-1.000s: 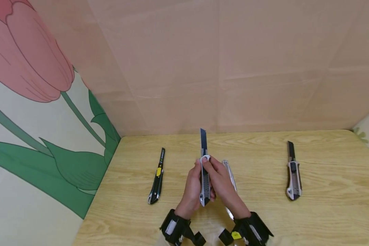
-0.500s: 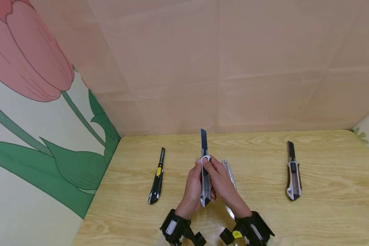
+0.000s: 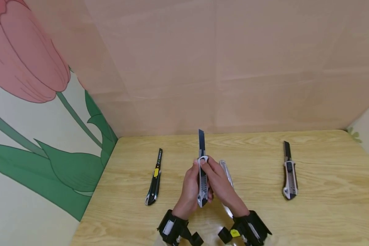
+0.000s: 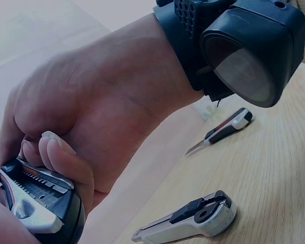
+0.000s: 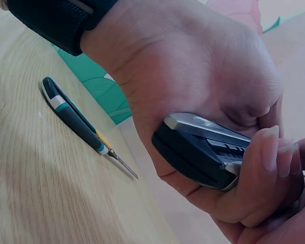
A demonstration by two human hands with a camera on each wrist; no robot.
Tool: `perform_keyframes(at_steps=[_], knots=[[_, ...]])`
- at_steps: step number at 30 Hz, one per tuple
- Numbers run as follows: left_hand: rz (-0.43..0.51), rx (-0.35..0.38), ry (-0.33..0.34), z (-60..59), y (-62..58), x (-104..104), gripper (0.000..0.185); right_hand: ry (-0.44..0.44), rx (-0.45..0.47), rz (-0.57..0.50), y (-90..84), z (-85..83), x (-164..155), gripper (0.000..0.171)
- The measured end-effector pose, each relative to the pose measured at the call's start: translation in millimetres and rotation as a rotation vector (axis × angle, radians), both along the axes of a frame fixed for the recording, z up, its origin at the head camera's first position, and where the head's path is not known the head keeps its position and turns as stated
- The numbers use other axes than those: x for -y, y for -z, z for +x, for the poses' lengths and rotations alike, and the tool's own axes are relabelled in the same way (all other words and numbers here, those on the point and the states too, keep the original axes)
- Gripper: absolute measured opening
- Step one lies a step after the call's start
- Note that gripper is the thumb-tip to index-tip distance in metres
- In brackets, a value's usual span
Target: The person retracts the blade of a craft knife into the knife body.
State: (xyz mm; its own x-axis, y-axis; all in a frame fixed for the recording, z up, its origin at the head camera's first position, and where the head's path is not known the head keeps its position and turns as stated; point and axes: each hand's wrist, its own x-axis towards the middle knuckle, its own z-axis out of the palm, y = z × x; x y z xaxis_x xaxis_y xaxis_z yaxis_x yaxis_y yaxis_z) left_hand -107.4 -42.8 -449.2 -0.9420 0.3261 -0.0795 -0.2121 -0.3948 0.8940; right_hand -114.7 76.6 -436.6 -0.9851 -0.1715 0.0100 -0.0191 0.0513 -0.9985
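Both hands grip one silver-and-black utility knife (image 3: 202, 186) above the middle of the table, its long dark blade (image 3: 201, 140) extended and pointing away. My left hand (image 3: 189, 188) holds the handle's left side. From the right, my right hand (image 3: 222, 184) wraps the handle, with its thumb on the front near the blade end. In the left wrist view the handle's butt (image 4: 46, 203) sticks out between curled fingers. The right wrist view shows the same dark, silver-edged handle (image 5: 198, 152) against the palm; the blade is hidden there.
A black utility knife with a yellow slider (image 3: 154, 179) lies on the wooden table (image 3: 332, 171) to the left. Far right lies a silver-and-black one (image 3: 290, 179), blade out. A slim silver-white cutter (image 3: 226, 171) is partly hidden beneath the right forearm. A pinkish sheet (image 3: 215, 68) hangs behind.
The head view has shifted slightly, moving everything a little left in the picture. Both hands keep the same grip on the utility knife, and its blade stays extended.
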Motion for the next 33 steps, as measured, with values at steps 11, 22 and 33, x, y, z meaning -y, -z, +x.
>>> perform_keyframes(at_steps=[11, 22, 33], knots=[[0.001, 0.029, 0.002, -0.9, -1.3, 2.4, 0.055, -0.014, 0.019, 0.012, 1.2, 0.0, 1.1, 0.033], [0.013, 0.022, 0.015, -1.2, -0.7, 3.5, 0.053, -0.037, 0.01, -0.001, 2.8, 0.0, 0.0, 0.031], [0.046, 0.016, 0.029, -1.6, 0.6, 4.5, 0.053, -0.079, -0.002, 0.001, 4.6, 0.4, -2.0, 0.031]])
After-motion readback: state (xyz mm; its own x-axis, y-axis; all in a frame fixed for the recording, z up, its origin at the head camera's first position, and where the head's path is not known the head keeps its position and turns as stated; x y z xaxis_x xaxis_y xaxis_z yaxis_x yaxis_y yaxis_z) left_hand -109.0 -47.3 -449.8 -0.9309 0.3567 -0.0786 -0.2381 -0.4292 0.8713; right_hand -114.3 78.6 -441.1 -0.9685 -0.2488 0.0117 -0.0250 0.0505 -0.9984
